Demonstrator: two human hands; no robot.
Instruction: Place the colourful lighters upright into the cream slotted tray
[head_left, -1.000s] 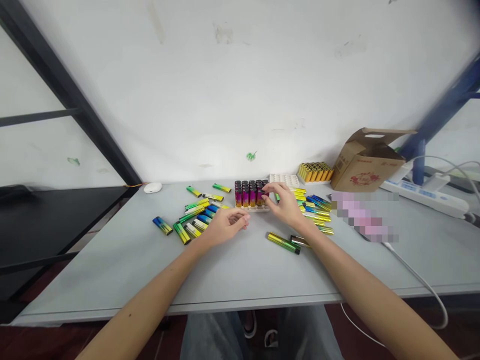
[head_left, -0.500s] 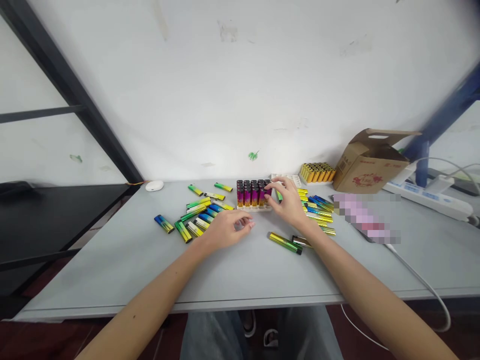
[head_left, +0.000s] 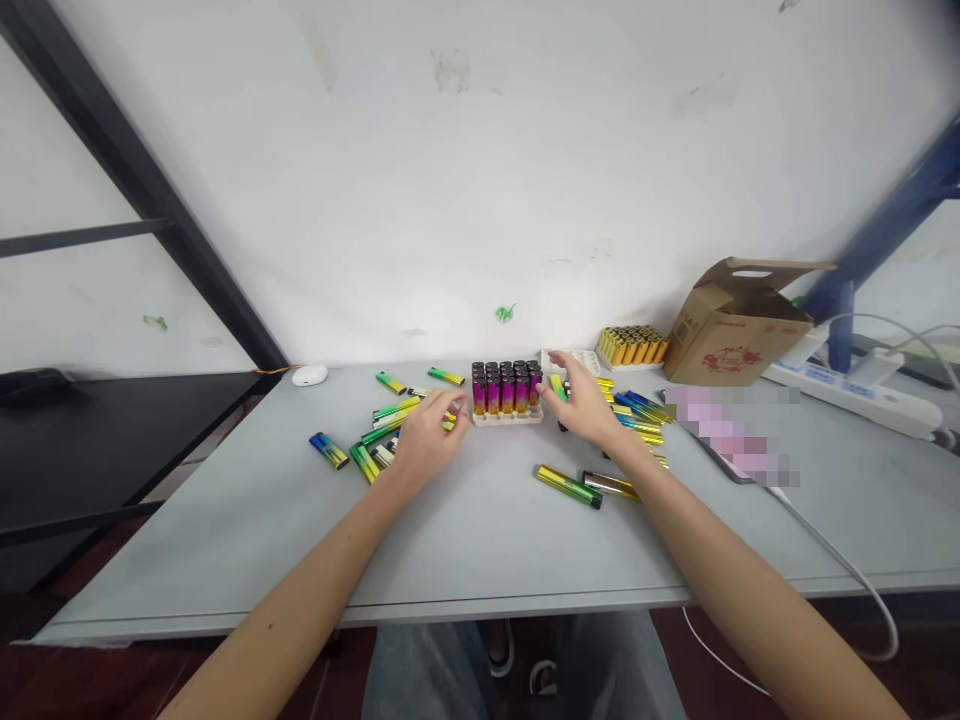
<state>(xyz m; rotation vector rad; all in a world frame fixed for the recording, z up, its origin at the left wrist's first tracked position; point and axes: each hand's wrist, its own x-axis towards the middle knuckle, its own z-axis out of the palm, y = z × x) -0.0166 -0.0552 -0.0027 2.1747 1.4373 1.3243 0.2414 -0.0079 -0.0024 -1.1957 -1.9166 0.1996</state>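
A white tray [head_left: 508, 418] at the middle of the table holds upright purple-and-orange cylinders [head_left: 507, 390] with dark tops, in rows. My left hand [head_left: 433, 432] is just left of the tray, over the loose green, yellow and blue pieces [head_left: 384, 428]; its fingers are curled, and whether they touch a piece is hidden. At the tray's right side is my right hand [head_left: 581, 400], thumb and fingers apart with nothing between them. Below it lie a yellow-green piece [head_left: 568, 486] and a silvery one [head_left: 611, 485].
More loose pieces [head_left: 641, 405] lie right of my right hand. Behind are a white holder [head_left: 585, 360], a tray of yellow cylinders [head_left: 634, 347] and an open cardboard box [head_left: 735, 340]. A blurred phone-like object [head_left: 727, 435], power strip [head_left: 855, 392] and white case [head_left: 310, 375] also show.
My left hand has moved left and slightly up, away from the front of the tray, onto the loose pieces. My right hand has drawn slightly right, off the cylinders, its fingers wider apart.
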